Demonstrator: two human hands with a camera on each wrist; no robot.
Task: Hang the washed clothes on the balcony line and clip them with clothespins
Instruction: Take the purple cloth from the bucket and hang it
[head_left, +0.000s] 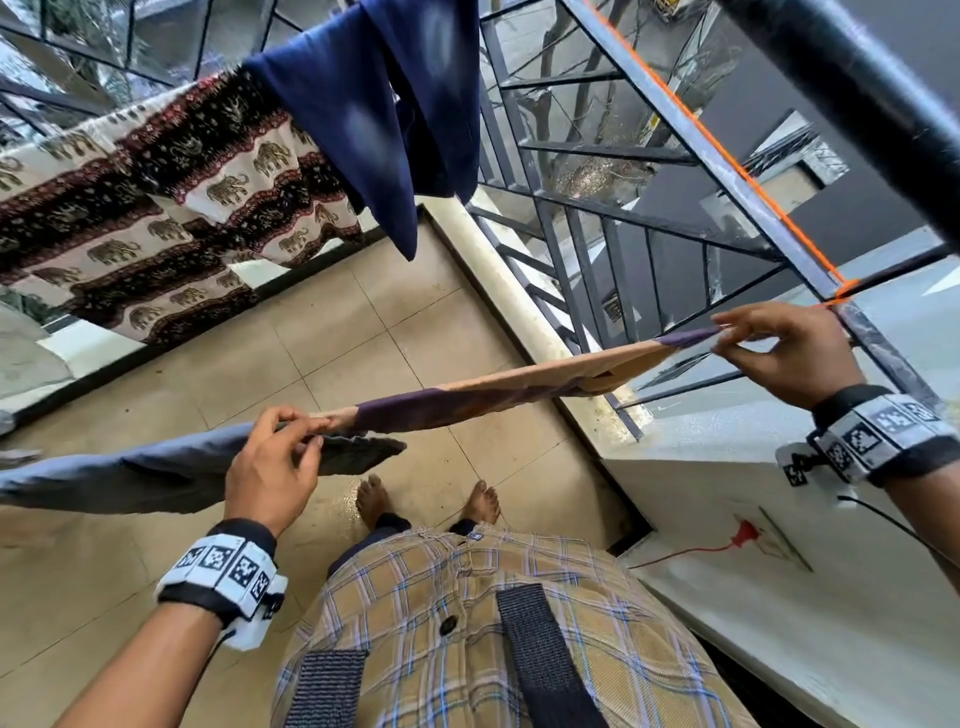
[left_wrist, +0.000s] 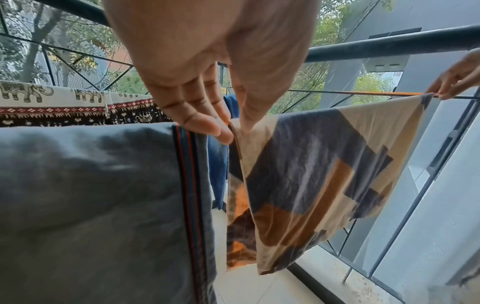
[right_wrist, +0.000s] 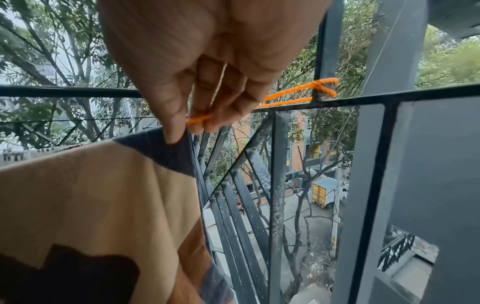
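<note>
Spreading the patterned cloth (left_wrist: 324, 164) along the orange line (right_wrist: 285, 101): left hand (head_left: 275, 457) and right hand (head_left: 779, 353) each pinch a top corner; keep it taut before clipping.

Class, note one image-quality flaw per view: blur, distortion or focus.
Head view: wide-angle bending of the railing, soft navy garment. Left wrist view: grey garment smeared, left hand close and soft. Right wrist view: right hand soft, patterned cloth fairly sharp.
</note>
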